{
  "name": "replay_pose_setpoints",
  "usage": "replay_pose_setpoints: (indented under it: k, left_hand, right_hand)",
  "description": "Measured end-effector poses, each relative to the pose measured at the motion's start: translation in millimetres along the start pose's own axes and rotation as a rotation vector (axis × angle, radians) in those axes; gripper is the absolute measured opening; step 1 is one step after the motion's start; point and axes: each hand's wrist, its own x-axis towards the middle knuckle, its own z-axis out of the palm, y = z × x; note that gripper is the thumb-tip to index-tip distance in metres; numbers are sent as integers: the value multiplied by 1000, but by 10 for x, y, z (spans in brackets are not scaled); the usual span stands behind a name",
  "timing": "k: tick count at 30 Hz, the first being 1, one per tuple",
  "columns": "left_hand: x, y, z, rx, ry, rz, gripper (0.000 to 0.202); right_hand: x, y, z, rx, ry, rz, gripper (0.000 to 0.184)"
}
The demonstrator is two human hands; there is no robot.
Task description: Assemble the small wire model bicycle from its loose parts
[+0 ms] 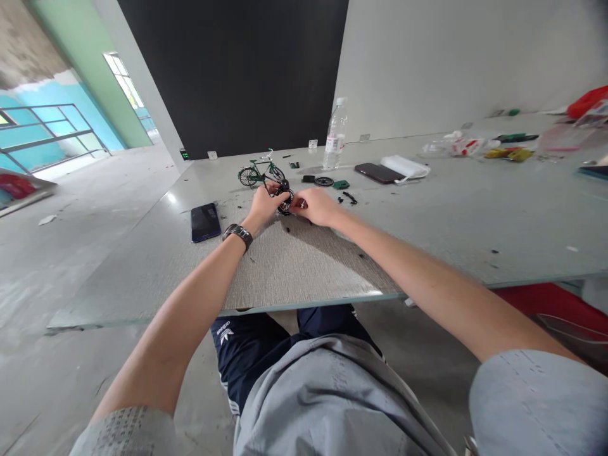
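My left hand [264, 204], with a watch on its wrist, is closed on a small black model bicycle wheel [285, 201] held just above the table [427, 215]. My right hand [317, 206] meets it from the right, fingers pinched on a tiny part I cannot make out at the wheel. A green model bicycle [261, 171] stands upright just behind my hands. A second loose wheel [323, 181] and several small dark parts [349, 197] lie to the right of it.
A dark phone [205, 221] lies left of my hands, another phone [379, 172] and a white cloth [405, 167] at the back right. A water bottle [335, 135] stands behind. Tools and packets [508, 151] clutter the far right. A grey mat [294, 263] covers the near table.
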Motion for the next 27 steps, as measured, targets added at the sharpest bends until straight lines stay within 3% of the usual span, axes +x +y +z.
replay_pose_setpoints:
  k: [5, 10, 18, 27]
  left_hand:
    - [-89, 66, 52, 65, -59, 91, 24]
    - [-144, 129, 75, 125, -60, 99, 26]
    - [-98, 98, 44, 305, -116, 114, 18]
    - [-26, -24, 48, 308, -110, 150, 16]
  right_hand:
    - [-7, 34, -10, -14, -67, 11, 19]
    - [-16, 34, -54, -20, -83, 20, 23]
    - [-6, 2, -92, -41, -114, 30, 18]
    - [-12, 3, -86, -33, -125, 31, 18]
